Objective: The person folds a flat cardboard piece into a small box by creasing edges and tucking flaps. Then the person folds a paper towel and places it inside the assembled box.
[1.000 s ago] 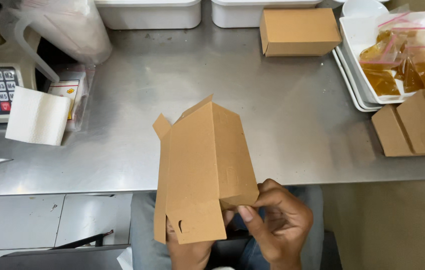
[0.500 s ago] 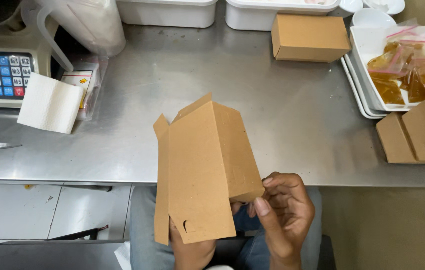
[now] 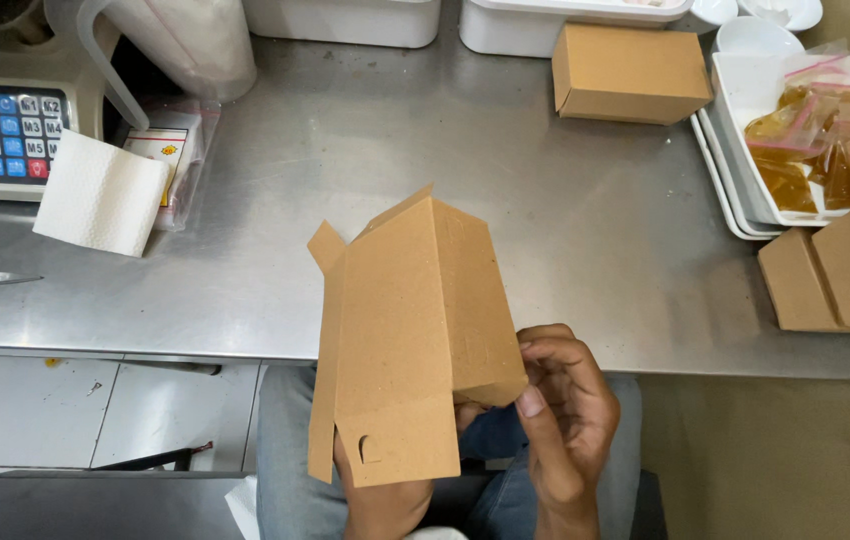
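Barely any shift: your right hand [image 3: 560, 415] creeps up the half-folded cardboard box [image 3: 410, 335], fingers pinching its near right corner; left hand [image 3: 385, 495] grips underneath, above your lap, near the bench [image 3: 565, 220].

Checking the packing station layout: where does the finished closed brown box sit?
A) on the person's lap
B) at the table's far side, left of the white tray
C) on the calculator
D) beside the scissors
B: the closed brown box rests at the steel table's far side, just left of the white tray of sachets.

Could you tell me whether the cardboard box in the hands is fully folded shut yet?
Not yet: the cardboard box is partly formed, its end flaps still standing open.
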